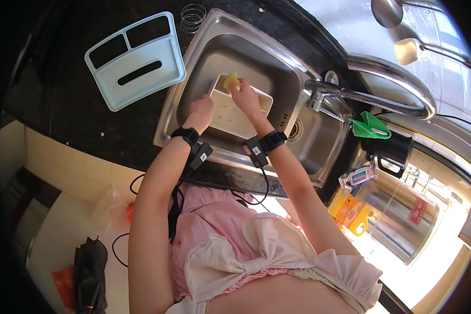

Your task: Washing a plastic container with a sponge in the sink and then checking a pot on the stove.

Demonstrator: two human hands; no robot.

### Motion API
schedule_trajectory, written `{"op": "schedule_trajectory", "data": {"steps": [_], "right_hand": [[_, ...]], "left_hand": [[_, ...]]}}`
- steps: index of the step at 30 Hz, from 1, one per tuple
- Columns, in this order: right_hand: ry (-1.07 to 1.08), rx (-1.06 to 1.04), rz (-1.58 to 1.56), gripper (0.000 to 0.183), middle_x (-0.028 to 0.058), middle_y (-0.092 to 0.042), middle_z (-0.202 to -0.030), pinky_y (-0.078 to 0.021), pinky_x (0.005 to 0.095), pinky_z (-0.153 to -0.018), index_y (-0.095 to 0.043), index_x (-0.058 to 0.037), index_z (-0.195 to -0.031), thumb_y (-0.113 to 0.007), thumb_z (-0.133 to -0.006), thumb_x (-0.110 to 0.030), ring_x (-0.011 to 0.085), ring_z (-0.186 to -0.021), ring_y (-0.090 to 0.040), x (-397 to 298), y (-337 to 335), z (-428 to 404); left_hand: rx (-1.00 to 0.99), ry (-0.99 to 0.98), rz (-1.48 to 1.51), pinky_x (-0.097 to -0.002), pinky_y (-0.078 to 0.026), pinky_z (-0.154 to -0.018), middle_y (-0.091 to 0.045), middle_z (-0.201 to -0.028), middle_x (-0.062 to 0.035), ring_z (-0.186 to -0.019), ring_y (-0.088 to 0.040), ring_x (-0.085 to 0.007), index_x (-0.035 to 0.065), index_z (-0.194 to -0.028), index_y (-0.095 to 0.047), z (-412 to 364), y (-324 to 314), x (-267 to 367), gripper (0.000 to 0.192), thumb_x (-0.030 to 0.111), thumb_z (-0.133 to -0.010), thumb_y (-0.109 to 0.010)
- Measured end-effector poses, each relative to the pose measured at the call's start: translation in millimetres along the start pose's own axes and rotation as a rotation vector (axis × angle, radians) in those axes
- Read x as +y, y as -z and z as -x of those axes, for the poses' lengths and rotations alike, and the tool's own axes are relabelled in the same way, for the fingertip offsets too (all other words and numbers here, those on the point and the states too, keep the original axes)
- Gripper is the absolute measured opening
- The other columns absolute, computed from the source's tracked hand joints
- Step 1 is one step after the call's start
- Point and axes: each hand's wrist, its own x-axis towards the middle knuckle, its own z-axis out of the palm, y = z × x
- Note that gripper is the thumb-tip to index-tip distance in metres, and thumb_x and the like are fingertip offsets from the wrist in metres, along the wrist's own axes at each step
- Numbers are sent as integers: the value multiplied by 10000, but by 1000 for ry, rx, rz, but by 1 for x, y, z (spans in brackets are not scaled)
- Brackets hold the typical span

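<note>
A white plastic box (230,114) with a divider sits in the larger basin of a stainless steel sink (204,59). My left hand (201,112) grips the box at its left rim. In my right hand (245,98) is a yellow sponge or cloth (232,81), pinched over the far compartment of the box. Small dark bits lie on the floor of the box. A pale blue plastic lid (145,84), with a slot and two rectangular openings, rests on the dark counter left of the sink, its right side by the sink rim.
A chrome faucet (392,104) arches at the right of the sink, near a green cloth (371,126). Beyond the smaller basin (318,151) stand a black pot (388,151), a yellow jug (351,216) and a large metal drum (400,208). A wire coil (193,19) lies behind the lid.
</note>
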Motion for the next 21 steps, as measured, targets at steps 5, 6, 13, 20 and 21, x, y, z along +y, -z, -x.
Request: {"op": "schedule_trajectory", "data": {"steps": [5, 6, 13, 20, 21], "right_hand": [[83, -302, 166, 638, 259, -641, -1016, -489, 436, -826, -481, 15, -1197, -648, -744, -402, 386, -950, -632, -2, -1, -5], [106, -362, 239, 675, 253, -640, -1033, -490, 426, -827, -463, 13, -1240, -665, -733, -385, 377, -962, -631, -3, 0, -8], [117, -615, 507, 826, 221, -648, -1057, -497, 399, -844, -382, -46, -1358, -709, -652, -324, 356, -1005, -625, -18, 2, -24], [147, -618, 610, 617, 198, -643, -1108, -500, 380, -861, -570, -23, -1178, -682, -638, -299, 330, -1026, -629, -19, -19, -34], [164, -618, 597, 573, 192, -647, -1106, -499, 380, -863, -602, -22, -1140, -676, -646, -303, 323, -1028, -630, -17, -23, -36]], "left_hand": [[27, -26, 1, -373, -560, -714, -701, -914, -162, -873, -696, -266, 1, -1073, -505, -2, -7, -2, 276, 160, -861, -584], [30, -34, -5, -371, -561, -704, -702, -906, -159, -864, -698, -264, 0, -1070, -506, -1, -8, -2, 279, 162, -859, -588], [39, -47, -64, -358, -559, -666, -706, -867, -152, -829, -704, -257, 1, -1045, -507, -5, -11, -1, 282, 162, -840, -614], [43, -53, -10, -364, -556, -688, -702, -870, -166, -838, -699, -279, 5, -1035, -510, -2, -8, -4, 264, 161, -846, -605], [21, -52, 26, -381, -550, -716, -691, -887, -192, -858, -690, -301, -15, -1033, -498, -1, -6, -4, 242, 137, -858, -570]]}}
